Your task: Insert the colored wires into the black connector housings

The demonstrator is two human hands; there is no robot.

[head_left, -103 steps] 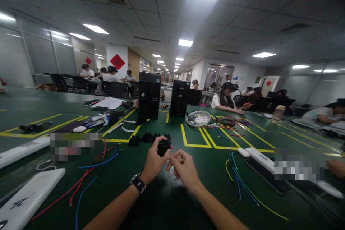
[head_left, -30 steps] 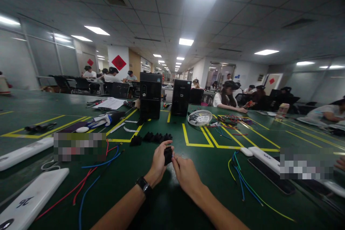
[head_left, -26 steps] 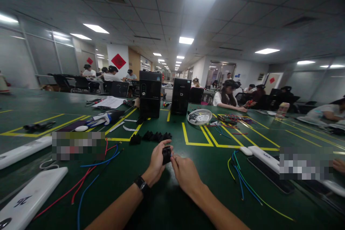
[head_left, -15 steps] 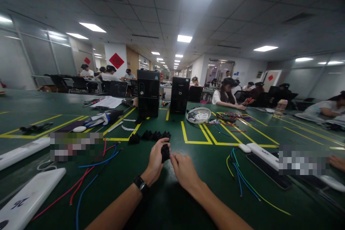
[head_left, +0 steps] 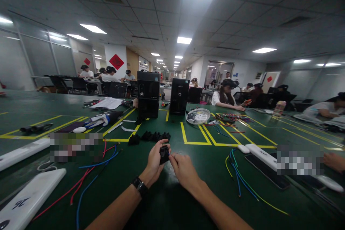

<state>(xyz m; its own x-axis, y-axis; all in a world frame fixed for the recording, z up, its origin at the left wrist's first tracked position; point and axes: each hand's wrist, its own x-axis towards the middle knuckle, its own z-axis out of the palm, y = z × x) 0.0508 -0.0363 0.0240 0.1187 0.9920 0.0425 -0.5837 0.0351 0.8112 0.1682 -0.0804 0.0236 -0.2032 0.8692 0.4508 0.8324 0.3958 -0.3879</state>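
Observation:
My left hand (head_left: pixel 154 161), with a black wristband device on its wrist, is closed around a small black block-shaped part (head_left: pixel 164 154) held above the green table. Close against the part's right side, my right hand (head_left: pixel 183 167) has its thumb and fingers pinched together. A tiny blue spot shows between the pinch and the part; what the fingers hold is too small to make out. Just beyond my left hand, several similar black parts (head_left: pixel 155 136) stand in a row, with another black part (head_left: pixel 134 139) at their left end.
Red and blue wires (head_left: pixel 91 179) lie left; green, yellow and blue wires (head_left: pixel 239 176) lie right. White power banks (head_left: pixel 32 197) and phones flank them. Two black computer towers (head_left: pixel 148 95) and a white basket (head_left: pixel 198 116) stand farther back. Co-workers sit around.
The black part has turned slightly in my left hand and shifted a little left. My right hand stays pinched beside it, almost unmoved.

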